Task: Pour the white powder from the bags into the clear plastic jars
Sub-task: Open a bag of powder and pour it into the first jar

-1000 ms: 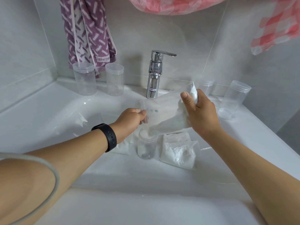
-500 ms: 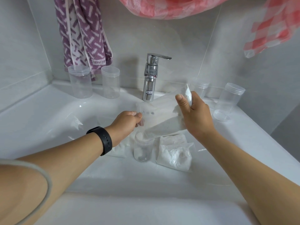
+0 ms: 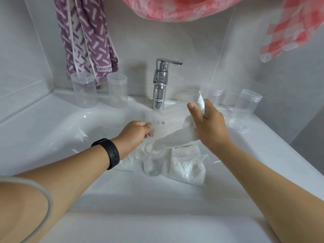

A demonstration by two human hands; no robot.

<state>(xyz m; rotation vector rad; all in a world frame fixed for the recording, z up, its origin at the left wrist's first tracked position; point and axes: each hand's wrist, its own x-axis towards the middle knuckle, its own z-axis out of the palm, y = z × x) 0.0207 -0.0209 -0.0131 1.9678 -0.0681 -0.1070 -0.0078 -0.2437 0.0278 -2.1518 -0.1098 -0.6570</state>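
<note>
A clear bag of white powder (image 3: pixel 172 126) hangs tilted over the basin, its mouth down at an open clear jar (image 3: pixel 153 161) standing inside the sink. My right hand (image 3: pixel 207 122) grips the bag's raised closed end. My left hand (image 3: pixel 137 130) pinches the bag's open edge beside the jar's rim. Powder lies along the bag's lower side and reaches into the jar's mouth. Another powder bag (image 3: pixel 187 166) lies right of the jar, and a further one (image 3: pixel 127 163) shows partly behind my left wrist.
Two empty clear jars (image 3: pixel 84 90) (image 3: pixel 117 92) stand at the back left under a purple towel (image 3: pixel 85 37). A chrome tap (image 3: pixel 160 85) stands behind the bag. At the back right are a jar (image 3: pixel 245 107), a loose lid (image 3: pixel 237 124) and another jar (image 3: pixel 214 98). Pink checked cloth (image 3: pixel 289 30) hangs overhead.
The bag's mouth has come down to the jar's rim and powder has slid toward it. Both hands keep their hold. The camera has shifted slightly.
</note>
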